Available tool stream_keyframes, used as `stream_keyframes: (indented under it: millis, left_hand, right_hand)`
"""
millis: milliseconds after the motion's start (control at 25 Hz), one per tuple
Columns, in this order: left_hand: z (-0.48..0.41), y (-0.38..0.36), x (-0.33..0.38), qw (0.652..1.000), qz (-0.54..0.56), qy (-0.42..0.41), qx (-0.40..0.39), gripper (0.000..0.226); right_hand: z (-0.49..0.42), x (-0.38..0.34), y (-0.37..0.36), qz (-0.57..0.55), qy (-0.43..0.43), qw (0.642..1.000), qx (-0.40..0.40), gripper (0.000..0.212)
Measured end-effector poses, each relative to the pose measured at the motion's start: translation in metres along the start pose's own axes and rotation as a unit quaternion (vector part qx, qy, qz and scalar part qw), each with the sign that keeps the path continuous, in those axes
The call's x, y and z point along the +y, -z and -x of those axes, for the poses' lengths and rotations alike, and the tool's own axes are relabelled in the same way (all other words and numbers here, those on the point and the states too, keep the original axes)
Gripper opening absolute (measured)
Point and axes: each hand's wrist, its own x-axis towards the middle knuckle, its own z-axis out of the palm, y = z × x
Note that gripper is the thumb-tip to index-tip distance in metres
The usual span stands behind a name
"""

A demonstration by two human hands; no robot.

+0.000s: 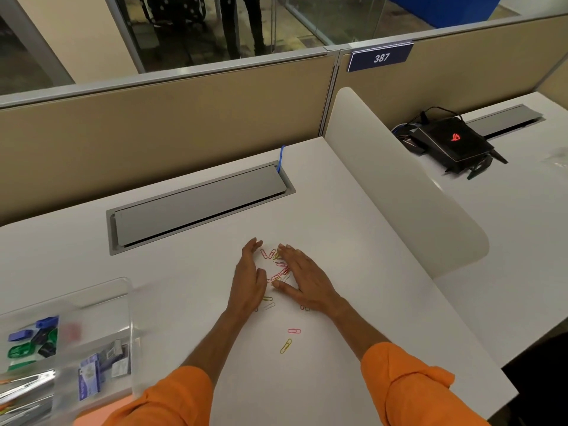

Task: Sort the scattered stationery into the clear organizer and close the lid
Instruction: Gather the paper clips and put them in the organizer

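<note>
Under the right grip point(307, 281), part of the paper clip pile point(278, 273) on the bench point(353, 241) is hidden. That grip lies flat, fingers spread, holding nothing. Just left of the pile, the left grip point(250, 281) stands on edge, fingers straight, also empty. Well left of the pile, the clear organizer point(123, 302) is blurred and cut off by the frame edge. One compartment holds blue, green and black binder clips point(33, 339); another holds small boxes point(89, 376) with unreadable labels.
</note>
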Motion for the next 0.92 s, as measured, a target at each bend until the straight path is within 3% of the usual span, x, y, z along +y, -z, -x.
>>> stream_keyframes:
  millis: [200, 400, 480, 640, 760, 920]
  left_hand:
    - [-0.003, 0.005, -0.007, 0.992, -0.105, -0.021, -0.064, 0.068]
    - [0.009, 0.009, -0.008, 0.986, -0.048, -0.037, -0.154, 0.066]
    - [0.015, 0.018, -0.01, 0.992, -0.01, -0.034, -0.122, 0.07]
    - [0.043, 0.048, -0.021, 0.999, 0.012, -0.003, 0.03, 0.08]
    - [0.073, 0.068, -0.042, 0.999, -0.027, -0.007, 0.025, 0.084]
    - [0.095, 0.076, -0.062, 0.992, -0.105, -0.054, 0.051, 0.047]
  right_hand:
    - [-0.003, -0.005, -0.007, 0.013, 0.002, 1.0, 0.009, 0.083]
    - [-0.001, -0.011, -0.008, 0.019, 0.029, 0.999, 0.013, 0.083]
    - [0.001, -0.015, -0.008, 0.015, 0.033, 0.999, 0.004, 0.084]
    - [0.005, -0.021, -0.011, 0.027, 0.056, 0.998, -0.01, 0.08]
    - [0.008, -0.025, -0.014, 0.032, 0.083, 0.996, -0.021, 0.081]
    - [0.008, -0.03, -0.017, 0.039, 0.097, 0.994, -0.029, 0.082]
